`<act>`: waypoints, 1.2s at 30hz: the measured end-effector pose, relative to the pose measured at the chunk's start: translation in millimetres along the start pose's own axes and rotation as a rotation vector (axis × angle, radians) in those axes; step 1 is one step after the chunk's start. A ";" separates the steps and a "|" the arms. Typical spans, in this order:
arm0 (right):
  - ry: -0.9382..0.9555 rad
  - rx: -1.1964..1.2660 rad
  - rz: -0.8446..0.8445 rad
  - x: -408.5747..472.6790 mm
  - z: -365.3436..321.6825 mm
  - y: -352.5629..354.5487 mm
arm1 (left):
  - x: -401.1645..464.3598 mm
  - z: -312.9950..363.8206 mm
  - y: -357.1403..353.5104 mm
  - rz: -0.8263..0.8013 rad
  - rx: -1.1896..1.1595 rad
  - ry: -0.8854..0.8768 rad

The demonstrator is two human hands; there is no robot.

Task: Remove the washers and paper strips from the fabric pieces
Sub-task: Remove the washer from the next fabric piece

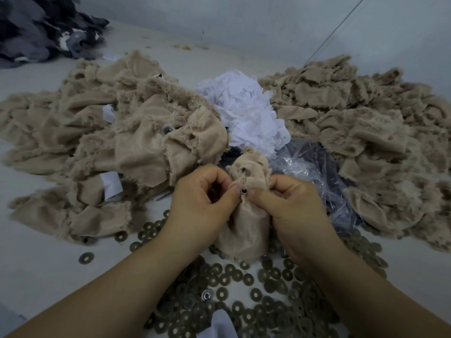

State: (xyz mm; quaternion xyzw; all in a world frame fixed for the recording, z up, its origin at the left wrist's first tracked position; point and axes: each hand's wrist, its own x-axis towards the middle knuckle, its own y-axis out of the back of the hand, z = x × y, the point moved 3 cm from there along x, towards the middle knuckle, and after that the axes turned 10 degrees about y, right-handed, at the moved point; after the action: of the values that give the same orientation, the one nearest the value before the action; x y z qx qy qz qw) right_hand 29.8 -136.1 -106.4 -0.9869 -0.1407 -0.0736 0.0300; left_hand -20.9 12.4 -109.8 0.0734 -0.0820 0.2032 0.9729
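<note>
Over the loose washers [256, 284], my left hand [195, 203] and right hand [292, 206] pinch one fabric piece [244, 228] — thumbs together at its stud — to work it free.

- A pale tabletop [36, 269] carries everything in view.
- A heap of dark grey and black cloth scraps [41, 30] lies at the far left corner, with a few lighter bits mixed in.
- A crumpled clear plastic bag [314, 167] lies right of centre, over something dark.
- A small orange crumb [186, 47] and a few paler specks lie near the far edge.
- A light wall [244, 18] rises behind the tabletop.
- A thin line [341, 23] runs slantwise across the wall at upper right.
</note>
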 end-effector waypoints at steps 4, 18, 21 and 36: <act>-0.043 0.011 -0.041 -2.1 4.7 -2.0 | -1.7 6.1 0.7 0.030 0.054 -0.108; 0.000 -0.120 -0.128 2.4 3.2 0.5 | 12.8 19.4 9.6 -0.030 0.300 0.031; -0.046 -0.093 -0.114 4.4 6.2 2.1 | 32.1 43.2 11.8 0.064 0.663 -0.316; -0.010 -0.089 -0.084 7.4 -2.9 2.2 | 66.1 35.1 -19.5 -0.148 0.992 -0.429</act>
State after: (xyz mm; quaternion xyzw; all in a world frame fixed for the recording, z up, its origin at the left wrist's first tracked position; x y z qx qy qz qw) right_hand 37.1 -136.5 -102.6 -0.9808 -0.1785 -0.0761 -0.0177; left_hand 42.2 13.9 -65.2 0.5688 -0.1677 0.1290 0.7948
